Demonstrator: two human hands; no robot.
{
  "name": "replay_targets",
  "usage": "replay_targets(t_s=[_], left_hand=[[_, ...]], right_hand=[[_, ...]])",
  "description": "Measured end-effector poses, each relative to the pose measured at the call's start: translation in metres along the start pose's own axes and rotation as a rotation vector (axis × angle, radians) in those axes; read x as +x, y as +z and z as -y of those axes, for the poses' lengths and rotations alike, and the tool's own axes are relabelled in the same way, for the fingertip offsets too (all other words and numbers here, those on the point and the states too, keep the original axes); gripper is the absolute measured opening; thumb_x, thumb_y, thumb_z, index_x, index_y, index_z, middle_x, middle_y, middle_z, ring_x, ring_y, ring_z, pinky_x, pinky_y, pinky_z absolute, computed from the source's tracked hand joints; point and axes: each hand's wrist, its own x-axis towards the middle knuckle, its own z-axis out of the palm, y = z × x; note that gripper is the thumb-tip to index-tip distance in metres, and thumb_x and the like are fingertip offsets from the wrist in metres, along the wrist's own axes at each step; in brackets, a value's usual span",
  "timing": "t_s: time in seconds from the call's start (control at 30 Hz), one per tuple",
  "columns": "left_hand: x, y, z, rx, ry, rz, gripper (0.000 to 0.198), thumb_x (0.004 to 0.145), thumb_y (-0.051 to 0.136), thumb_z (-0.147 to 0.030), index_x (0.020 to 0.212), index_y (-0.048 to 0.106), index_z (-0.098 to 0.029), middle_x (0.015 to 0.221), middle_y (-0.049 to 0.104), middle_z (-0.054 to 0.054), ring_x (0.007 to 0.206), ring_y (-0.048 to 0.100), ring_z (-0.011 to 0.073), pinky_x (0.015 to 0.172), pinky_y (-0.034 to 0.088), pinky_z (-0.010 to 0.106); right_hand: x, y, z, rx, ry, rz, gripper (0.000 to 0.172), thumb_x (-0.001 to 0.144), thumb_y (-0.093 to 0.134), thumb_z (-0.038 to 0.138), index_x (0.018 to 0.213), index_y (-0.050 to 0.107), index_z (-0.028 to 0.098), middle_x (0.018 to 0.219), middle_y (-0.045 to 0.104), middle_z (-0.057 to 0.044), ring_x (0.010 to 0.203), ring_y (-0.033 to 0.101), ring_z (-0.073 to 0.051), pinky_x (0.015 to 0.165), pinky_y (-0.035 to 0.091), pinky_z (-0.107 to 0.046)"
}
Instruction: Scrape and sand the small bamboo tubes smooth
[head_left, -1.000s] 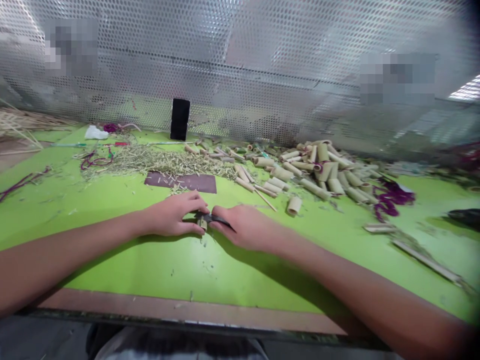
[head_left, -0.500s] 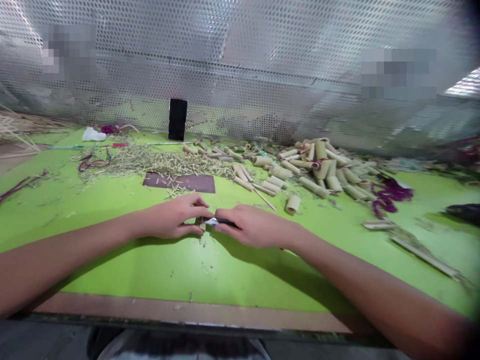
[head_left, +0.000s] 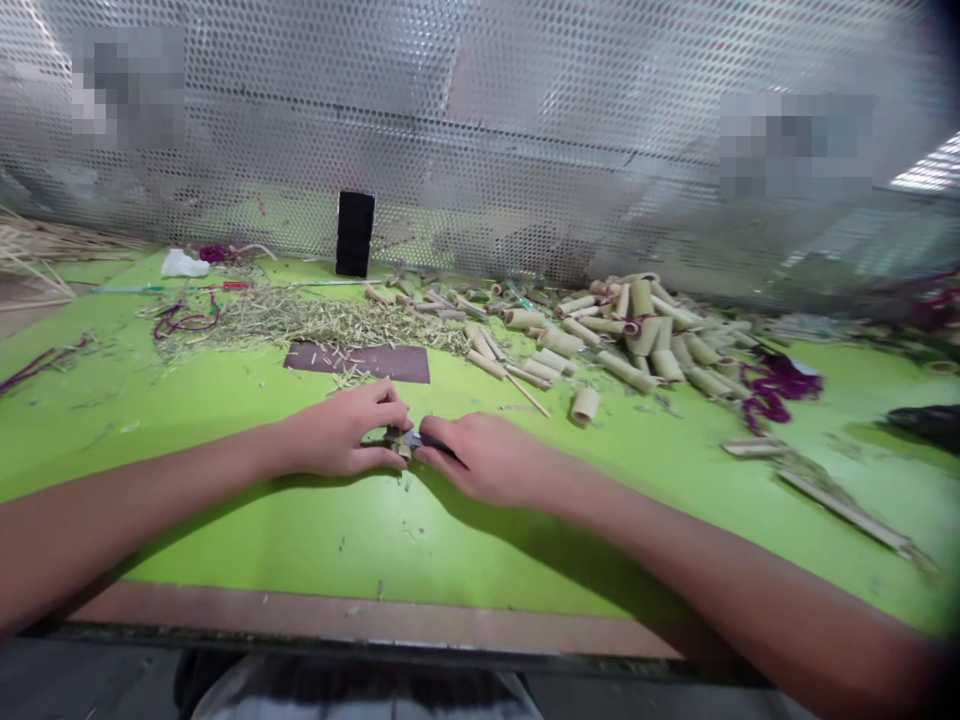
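L hand (head_left: 334, 432) curled, fingertips pinching short bamboo piece (head_left: 403, 447), piece just past fingers, between hands. R hand (head_left: 480, 460) closed on small knife (head_left: 424, 441), blade at piece, touching or not unclear. Ahead of L hand: brown sheet (head_left: 356, 362), shavings (head_left: 322, 325) beyond. Far ahead-right of R hand: heap of bamboo tubes (head_left: 645, 335). All on green table (head_left: 300, 540).

Just ahead of the fingers (head_left: 390, 405) lay a flat mat (head_left: 356, 362), with reed shavings (head_left: 315, 325) behind it, a phone (head_left: 355, 234) farther back, and cut bamboo tubes (head_left: 645, 345) ahead to the right.
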Motion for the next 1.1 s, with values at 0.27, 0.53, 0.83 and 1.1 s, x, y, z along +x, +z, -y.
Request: replay_targets(t_s=[0.27,0.53,0.83,1.1], left_hand=[[-0.003,-0.003,0.000,0.002,0.056,0.033,0.024,0.095,0.066,-0.036,0.114,0.067,-0.021,0.114,0.056,0.010,0.105,0.058,0.0256,0.091,0.050,0.039],[-0.009,-0.003,0.003,0.132,0.106,-0.070,0.031,0.101,0.058,-0.043,0.118,0.072,-0.021,0.129,0.068,0.012,0.115,0.065,0.0275,0.101,0.050,0.046],[-0.010,-0.010,-0.018,0.260,0.133,-0.094,0.026,0.105,0.052,-0.034,0.092,0.068,-0.017,0.103,0.074,0.007,0.096,0.068,0.0217,0.096,0.052,0.042],[-0.012,-0.002,-0.024,0.281,-0.136,-0.064,0.060,0.085,0.074,-0.056,0.125,0.058,-0.015,0.116,0.068,0.013,0.103,0.065,0.0319,0.089,0.054,0.047]], right_hand=[[-0.005,-0.005,-0.005,0.043,-0.055,0.039,0.034,0.107,0.038,0.039,0.103,0.063,0.017,0.077,0.069,-0.008,0.063,0.057,-0.020,0.056,0.025,-0.030],[-0.007,0.001,-0.003,0.078,-0.050,-0.008,0.032,0.107,0.039,0.037,0.102,0.064,0.017,0.077,0.069,-0.007,0.060,0.055,-0.018,0.053,0.026,-0.028],[-0.007,0.001,0.000,0.067,-0.010,-0.002,0.032,0.105,0.041,0.038,0.102,0.065,0.017,0.078,0.071,-0.008,0.060,0.058,-0.020,0.053,0.025,-0.029],[-0.008,-0.001,0.001,0.067,0.000,-0.002,0.030,0.105,0.042,0.037,0.103,0.065,0.018,0.078,0.071,-0.008,0.062,0.059,-0.020,0.053,0.026,-0.029]])
